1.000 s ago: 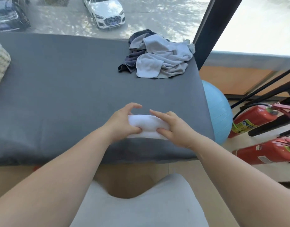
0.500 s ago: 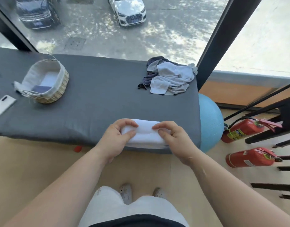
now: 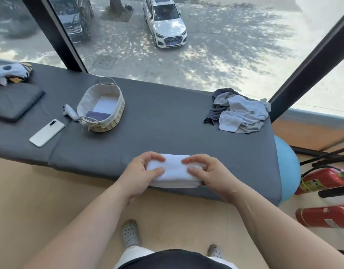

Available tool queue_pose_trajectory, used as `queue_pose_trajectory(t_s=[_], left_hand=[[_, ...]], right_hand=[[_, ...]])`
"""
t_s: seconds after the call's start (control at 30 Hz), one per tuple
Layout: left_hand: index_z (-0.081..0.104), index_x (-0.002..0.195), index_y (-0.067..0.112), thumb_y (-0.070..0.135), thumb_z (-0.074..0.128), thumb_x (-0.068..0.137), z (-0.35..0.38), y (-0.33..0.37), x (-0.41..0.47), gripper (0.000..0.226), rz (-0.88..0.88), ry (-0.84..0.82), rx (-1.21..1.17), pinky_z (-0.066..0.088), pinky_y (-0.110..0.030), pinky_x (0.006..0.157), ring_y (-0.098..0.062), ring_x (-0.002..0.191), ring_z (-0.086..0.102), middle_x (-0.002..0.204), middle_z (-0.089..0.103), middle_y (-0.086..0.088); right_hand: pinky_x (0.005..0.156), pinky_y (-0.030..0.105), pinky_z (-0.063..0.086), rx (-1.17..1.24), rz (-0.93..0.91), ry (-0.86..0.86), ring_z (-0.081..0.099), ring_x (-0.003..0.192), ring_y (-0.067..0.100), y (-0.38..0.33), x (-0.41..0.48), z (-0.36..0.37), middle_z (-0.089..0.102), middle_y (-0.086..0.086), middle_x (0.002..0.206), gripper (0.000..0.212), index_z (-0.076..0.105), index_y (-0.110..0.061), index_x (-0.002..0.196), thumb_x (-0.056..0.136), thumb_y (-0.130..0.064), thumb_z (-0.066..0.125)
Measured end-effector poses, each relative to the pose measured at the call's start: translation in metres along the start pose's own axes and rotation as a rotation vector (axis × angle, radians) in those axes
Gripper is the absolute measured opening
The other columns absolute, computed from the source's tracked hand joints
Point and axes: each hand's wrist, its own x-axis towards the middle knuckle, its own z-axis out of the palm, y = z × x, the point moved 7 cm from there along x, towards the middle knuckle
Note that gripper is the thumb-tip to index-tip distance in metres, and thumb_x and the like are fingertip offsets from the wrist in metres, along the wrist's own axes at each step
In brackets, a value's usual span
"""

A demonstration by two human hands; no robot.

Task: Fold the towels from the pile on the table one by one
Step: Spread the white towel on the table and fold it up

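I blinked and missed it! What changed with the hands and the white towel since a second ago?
Almost nothing. The left hand and right hand still grip the folded white towel by its ends at the table's near edge. The towel pile stayed put. Only the camera view widened.

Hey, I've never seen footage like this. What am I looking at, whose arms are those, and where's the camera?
There is no machine here. The camera is worn on a person's head and looks forward and down, so the two bare arms reaching in from the bottom are that person's own. It is the only view.

The left hand and the right hand each grip one end of a folded white towel, which lies at the near edge of a grey padded table. At the far right of the table is a pile of unfolded towels, waiting to be folded. To the left stands a woven basket with folded cloths inside, and a white phone lies near it.
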Motion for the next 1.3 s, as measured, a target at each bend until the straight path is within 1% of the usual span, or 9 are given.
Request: queue_pose_trajectory(t_s=[0.13, 0.27, 0.4, 0.5, 0.7, 0.87, 1.03, 1.2, 1.3], left_hand=[[0.072, 0.099, 0.027, 0.005, 0.075, 0.085, -0.086, 0.0, 0.006, 0.026, -0.038, -0.034, 0.025, 0.045, -0.018, 0.056, -0.002, 0.063, 0.056, 0.089, 0.062, 0.006], [0.071, 0.106, 0.033, 0.016, 0.08, 0.074, -0.153, 0.006, 0.019, 0.037, -0.084, -0.047, 0.03, 0.046, -0.044, 0.066, -0.026, 0.076, 0.054, 0.103, 0.061, -0.014], [0.071, 0.104, 0.036, 0.019, 0.08, 0.068, -0.195, 0.01, 0.043, 0.04, -0.09, 0.001, 0.049, 0.048, -0.043, 0.073, -0.022, 0.086, 0.059, 0.11, 0.065, -0.007], [0.073, 0.097, 0.034, 0.005, 0.08, 0.077, -0.216, 0.013, 0.068, 0.036, -0.065, 0.036, 0.032, 0.053, -0.026, 0.071, -0.011, 0.082, 0.061, 0.103, 0.068, 0.0], [0.072, 0.101, 0.034, 0.008, 0.076, 0.083, -0.258, 0.027, 0.121, 0.032, -0.09, 0.117, 0.104, 0.05, -0.015, 0.069, -0.01, 0.083, 0.06, 0.107, 0.067, 0.002], [0.07, 0.105, 0.033, 0.006, 0.066, 0.087, -0.294, 0.033, 0.16, 0.033, -0.158, 0.089, 0.158, 0.048, -0.015, 0.059, -0.012, 0.083, 0.057, 0.115, 0.062, -0.003], [0.07, 0.103, 0.042, 0.009, 0.07, 0.085, -0.342, 0.021, 0.209, 0.038, -0.185, 0.044, 0.207, 0.045, -0.028, 0.075, -0.015, 0.079, 0.055, 0.091, 0.064, 0.003], [0.071, 0.103, 0.044, 0.01, 0.073, 0.081, -0.398, 0.013, 0.287, 0.04, -0.181, -0.08, 0.311, 0.055, -0.038, 0.088, -0.029, 0.095, 0.067, 0.106, 0.073, 0.001], [0.07, 0.099, 0.044, 0.009, 0.073, 0.08, -0.428, -0.001, 0.343, 0.04, -0.185, -0.126, 0.38, 0.055, -0.033, 0.078, -0.029, 0.091, 0.067, 0.106, 0.072, 0.001]], right_hand=[[0.087, 0.032, 0.056, 0.017, 0.016, 0.001, 0.066, 0.094, 0.013, -0.035, 0.033, 0.07, 0.066, -0.006, 0.116, 0.02, 0.074, -0.039, 0.106, 0.091, -0.025, 0.074], [0.07, 0.014, 0.046, 0.053, -0.005, 0.025, 0.059, 0.07, 0.001, -0.07, 0.066, 0.115, 0.065, -0.022, 0.085, 0.022, 0.075, -0.029, 0.107, 0.09, -0.016, 0.074], [0.079, 0.018, 0.05, 0.045, -0.019, 0.046, 0.067, 0.09, 0.01, -0.09, 0.107, 0.138, 0.069, -0.003, 0.111, 0.022, 0.075, -0.035, 0.104, 0.089, -0.018, 0.076], [0.079, 0.018, 0.05, 0.064, -0.016, 0.055, 0.066, 0.094, 0.013, -0.095, 0.146, 0.144, 0.066, 0.001, 0.118, 0.022, 0.075, -0.037, 0.102, 0.09, -0.019, 0.075], [0.085, 0.024, 0.045, 0.058, -0.023, -0.02, 0.058, 0.102, 0.011, -0.11, 0.228, 0.153, 0.061, -0.007, 0.123, 0.021, 0.073, -0.043, 0.102, 0.095, -0.024, 0.067], [0.084, 0.03, 0.054, 0.023, 0.019, -0.116, 0.056, 0.111, 0.009, -0.125, 0.279, 0.169, 0.055, -0.013, 0.125, 0.023, 0.069, -0.048, 0.104, 0.098, -0.028, 0.061], [0.093, 0.024, 0.045, 0.0, 0.082, -0.127, 0.052, 0.118, 0.0, -0.136, 0.337, 0.191, 0.053, -0.017, 0.128, 0.028, 0.072, -0.042, 0.107, 0.098, -0.021, 0.055], [0.067, 0.019, 0.042, -0.069, 0.206, -0.024, 0.054, 0.075, 0.005, -0.137, 0.409, 0.213, 0.059, -0.017, 0.095, 0.029, 0.073, -0.039, 0.101, 0.095, -0.015, 0.058], [0.061, 0.029, 0.042, -0.074, 0.276, 0.059, 0.049, 0.068, 0.019, -0.13, 0.454, 0.233, 0.061, 0.0, 0.093, 0.029, 0.073, -0.04, 0.096, 0.093, -0.015, 0.058]])
